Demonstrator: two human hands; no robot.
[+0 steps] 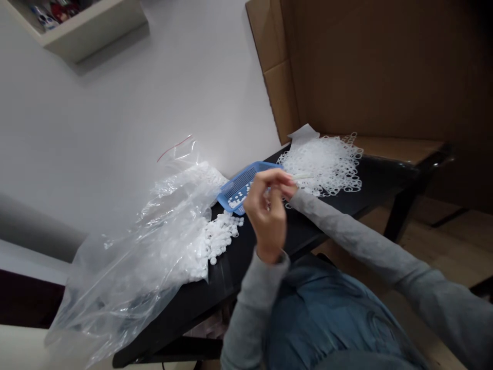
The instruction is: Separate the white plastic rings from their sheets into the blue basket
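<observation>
My left hand (265,216) is raised over the table with its fingers curled in a pinch. By its fingertips a thin white plastic piece (303,176) sticks out to the right, slightly blurred. My right hand (289,191) meets it from the right, mostly hidden behind the left hand, so its fingers do not show. Behind the hands stands a blue plastic basket (238,186) with small white round pieces in it. Right of the basket lies a heap of white plastic rings (327,162). Left of it, small white caps (221,234) spill from a clear plastic bag (154,257).
Everything rests on a narrow black table (231,275) along a pale wall. A large cardboard box (370,67) rises behind the ring heap at the right. A white wall shelf (96,31) hangs at the upper left. My knees in blue cloth (327,318) are below the table's front edge.
</observation>
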